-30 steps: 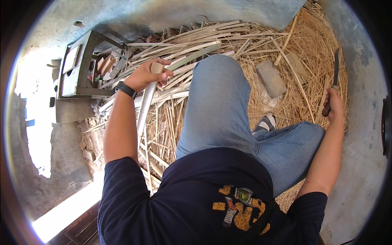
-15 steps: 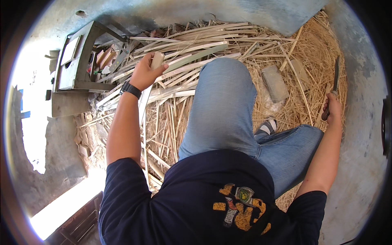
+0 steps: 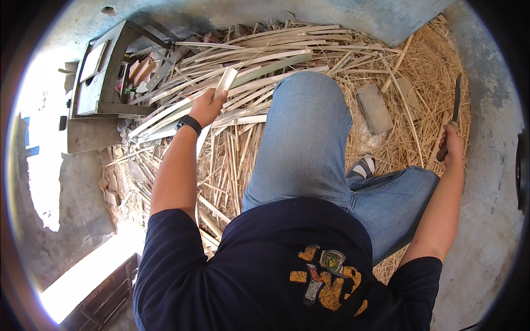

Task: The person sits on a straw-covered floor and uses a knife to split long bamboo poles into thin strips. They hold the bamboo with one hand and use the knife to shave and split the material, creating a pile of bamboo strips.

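My left hand (image 3: 207,108) is closed round a pale bamboo strip (image 3: 225,83), whose wide end sticks up past my fingers; its lower part runs down behind my wrist. Out to the right, my right hand (image 3: 453,144) grips the dark handle of a long knife (image 3: 456,100), the blade pointing away from me beside the wall. Beyond my left hand lies a heap of split bamboo strips (image 3: 259,55), with one greenish strip (image 3: 276,67) among the pale ones. My bent knee in jeans (image 3: 309,127) rises between the two hands.
A wooden cabinet-like frame (image 3: 105,77) stands at the far left. Two flat bricks or blocks (image 3: 375,107) lie on fibrous shavings (image 3: 428,60) right of my knee. My sandalled foot (image 3: 362,166) rests near them. A bluish wall (image 3: 491,110) bounds the right side.
My left hand has moved slightly right and nearer, tilting the bamboo strip so more of its length shows. My right hand and the knife have hardly moved.
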The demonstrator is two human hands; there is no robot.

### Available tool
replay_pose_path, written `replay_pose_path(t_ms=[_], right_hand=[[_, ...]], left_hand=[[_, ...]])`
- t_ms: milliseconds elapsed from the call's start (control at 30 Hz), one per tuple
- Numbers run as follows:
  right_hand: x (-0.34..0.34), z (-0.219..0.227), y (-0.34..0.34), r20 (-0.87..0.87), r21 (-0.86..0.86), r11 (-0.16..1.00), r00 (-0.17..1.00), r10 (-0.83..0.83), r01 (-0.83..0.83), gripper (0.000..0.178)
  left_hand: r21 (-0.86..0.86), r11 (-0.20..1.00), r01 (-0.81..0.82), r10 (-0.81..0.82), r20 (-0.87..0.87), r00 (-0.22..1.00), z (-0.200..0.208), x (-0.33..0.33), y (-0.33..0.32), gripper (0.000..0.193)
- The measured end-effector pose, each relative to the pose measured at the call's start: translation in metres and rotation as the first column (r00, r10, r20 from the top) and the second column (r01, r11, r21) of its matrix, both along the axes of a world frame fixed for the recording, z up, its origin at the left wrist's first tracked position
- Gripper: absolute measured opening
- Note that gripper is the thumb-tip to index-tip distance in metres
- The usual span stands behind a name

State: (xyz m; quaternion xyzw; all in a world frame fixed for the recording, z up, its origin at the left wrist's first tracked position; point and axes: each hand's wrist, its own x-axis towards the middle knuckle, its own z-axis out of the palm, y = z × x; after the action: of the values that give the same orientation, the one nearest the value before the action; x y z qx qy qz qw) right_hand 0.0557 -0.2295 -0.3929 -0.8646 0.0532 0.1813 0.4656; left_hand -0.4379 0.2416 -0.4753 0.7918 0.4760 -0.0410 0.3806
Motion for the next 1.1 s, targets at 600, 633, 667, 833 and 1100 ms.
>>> replay_pose_path(t_ms=[600, 633, 667, 833, 1100], right_hand=[[0.007, -0.003, -0.002, 0.005, -0.028, 0.999, 0.999, 0.039, -0.039, 0.015], [0.009, -0.003, -0.003, 0.011, -0.025, 0.999, 0.999, 0.035, -0.034, 0.016], [0.012, -0.006, -0.007, 0.001, 0.009, 1.000, 1.000, 0.015, -0.015, 0.018], [-0.004, 0.008, 0.010, 0.013, 0.044, 0.999, 1.000, 0.010, -0.010, 0.017], [0.002, 0.005, -0.005, 0.004, 0.174, 0.983, 0.999, -0.054, 0.052, 0.021]], left_hand=[[0.452, 0.882, -0.136, 0.111, 0.082, 0.990, 0.039, -0.009, 0.014, 0.064], [0.442, 0.886, -0.139, 0.107, 0.097, 0.990, 0.041, -0.011, 0.018, 0.063], [0.467, 0.875, -0.128, 0.094, 0.095, 0.991, 0.049, -0.005, 0.012, 0.061], [0.498, 0.857, -0.135, -0.010, 0.277, 0.961, 0.082, -0.004, 0.014, 0.051], [0.226, 0.961, -0.157, 0.030, 0.479, 0.877, 0.262, 0.056, 0.033, 0.059]])
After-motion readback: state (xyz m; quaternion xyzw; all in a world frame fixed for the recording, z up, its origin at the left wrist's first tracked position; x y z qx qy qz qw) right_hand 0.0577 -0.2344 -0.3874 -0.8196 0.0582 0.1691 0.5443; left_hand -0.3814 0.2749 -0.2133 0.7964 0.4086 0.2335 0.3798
